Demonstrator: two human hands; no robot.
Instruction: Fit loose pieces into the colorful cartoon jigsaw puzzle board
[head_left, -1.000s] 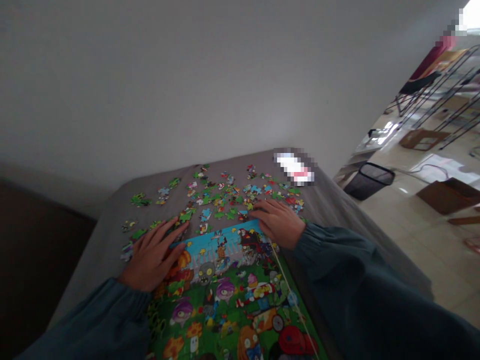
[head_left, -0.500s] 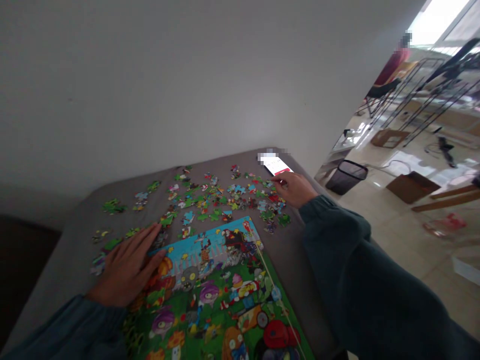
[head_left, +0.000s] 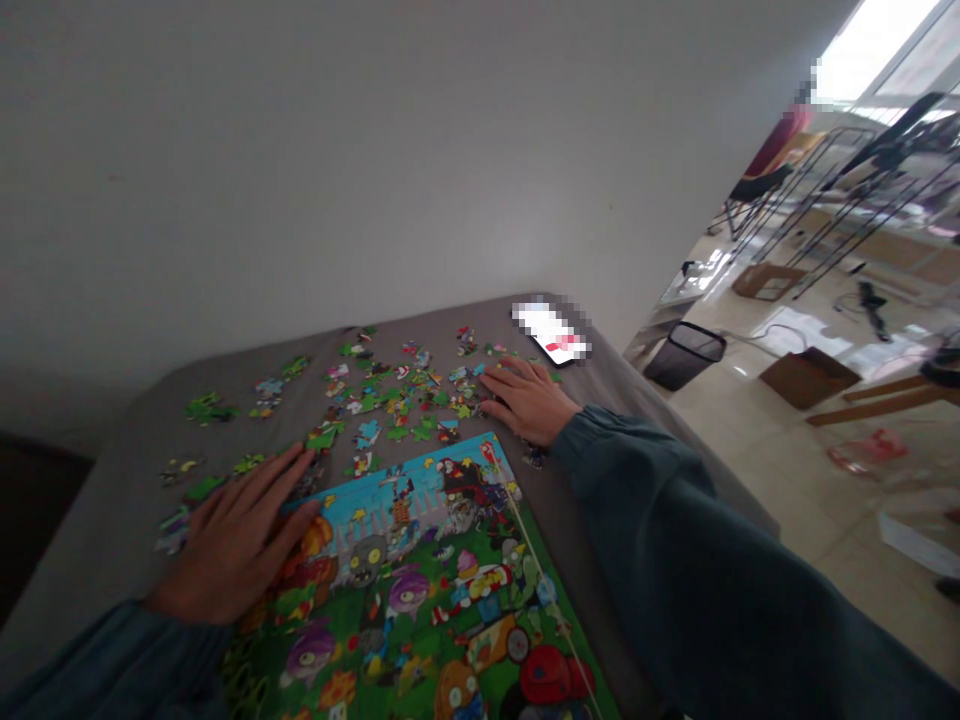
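Puzzle pieces (head_left: 422,429) lie loose just beyond the far edge of the picture board (head_left: 427,545), with more past its far left corner. The right hand (head_left: 529,400) is palm down over those beyond the board's far right corner, fingers extended and a little apart; whether a piece sits under the palm, I cannot tell. The left hand (head_left: 236,525) lies flat across the board's far left corner, fingers nearly together, thumb apart, apparently gripping nothing.

Handling the pieces well probably calls for a light right palm, fingertips drawing them over the grey cover (head_left: 555,510) so none ride up on each other or onto the board. Light left-hand pressure should steady that corner. The phone (head_left: 553,332), beyond the board's far right corner, deserves some clearance.
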